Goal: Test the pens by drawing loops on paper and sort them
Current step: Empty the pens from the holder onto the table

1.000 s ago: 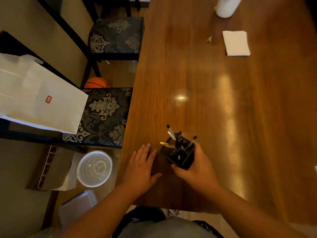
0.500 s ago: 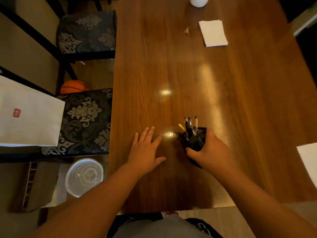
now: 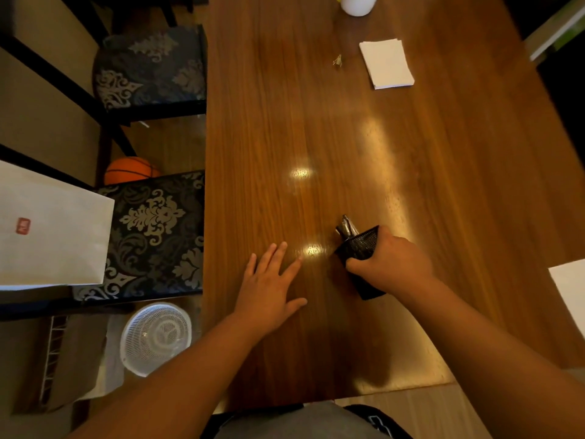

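My right hand [image 3: 391, 263] grips a black mesh pen holder [image 3: 361, 245] and tilts it over to the left just above the wooden table [image 3: 316, 122]. A few pen tips [image 3: 346, 226] poke out of its mouth at the upper left. My left hand [image 3: 269, 288] lies flat on the table with fingers spread, to the left of the holder and holding nothing. A white sheet of paper [image 3: 569, 293] shows at the right edge. A small stack of white paper [image 3: 386, 64] lies at the far end of the table.
A white cylinder [image 3: 357, 3] stands at the table's far end, with a small scrap [image 3: 338, 60] nearby. Left of the table are two patterned chairs [image 3: 152, 229], a white paper bag [image 3: 47, 226], an orange basketball [image 3: 131, 169] and a white basket [image 3: 156, 337] on the floor.
My right hand has carried the pen holder rightward across the table and tipped it from upright onto its side, mouth to the left. My left hand stays flat on the table.
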The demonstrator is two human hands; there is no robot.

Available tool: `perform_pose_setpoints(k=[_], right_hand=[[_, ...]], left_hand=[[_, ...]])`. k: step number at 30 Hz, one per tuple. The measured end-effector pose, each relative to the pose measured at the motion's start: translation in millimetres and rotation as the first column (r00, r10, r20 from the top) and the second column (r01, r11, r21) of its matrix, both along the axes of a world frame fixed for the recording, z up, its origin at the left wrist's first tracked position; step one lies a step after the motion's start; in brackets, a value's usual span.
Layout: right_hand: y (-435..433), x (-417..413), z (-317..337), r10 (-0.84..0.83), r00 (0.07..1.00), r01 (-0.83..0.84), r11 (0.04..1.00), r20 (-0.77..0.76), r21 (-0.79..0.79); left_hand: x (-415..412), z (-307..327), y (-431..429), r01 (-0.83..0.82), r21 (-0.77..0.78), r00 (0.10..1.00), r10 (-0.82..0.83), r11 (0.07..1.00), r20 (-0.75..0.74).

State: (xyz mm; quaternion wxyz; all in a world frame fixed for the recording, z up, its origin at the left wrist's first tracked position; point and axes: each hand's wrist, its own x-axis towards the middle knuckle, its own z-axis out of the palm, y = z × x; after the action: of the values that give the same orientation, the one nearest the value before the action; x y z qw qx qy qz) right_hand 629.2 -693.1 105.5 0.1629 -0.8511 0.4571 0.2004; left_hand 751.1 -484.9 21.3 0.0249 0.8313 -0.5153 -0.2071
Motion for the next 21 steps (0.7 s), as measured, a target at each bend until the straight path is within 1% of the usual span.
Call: perform_pose_setpoints(k=[4, 10, 21], right_hand=[[-4, 7, 4, 0.027, 0.998, -0.027, 1.000, -0.062, -0.009], [-10, 16, 12, 0.044, 0.986, -0.040, 0.999, -0.162, 0.027], [-13, 10, 22, 0.036, 0.973, -0.018, 0.996, -0.229, 0.082]], left_hand=[[0, -5, 5, 0.006, -0.027, 1.000, -0.006, 1.000, -0.001], [0, -8, 7, 0.006, -0.050, 1.000, -0.007, 0.999, -0.011], [-2, -8, 16, 0.000, -0.079, 1.000, -0.001, 0.997, -0.014]])
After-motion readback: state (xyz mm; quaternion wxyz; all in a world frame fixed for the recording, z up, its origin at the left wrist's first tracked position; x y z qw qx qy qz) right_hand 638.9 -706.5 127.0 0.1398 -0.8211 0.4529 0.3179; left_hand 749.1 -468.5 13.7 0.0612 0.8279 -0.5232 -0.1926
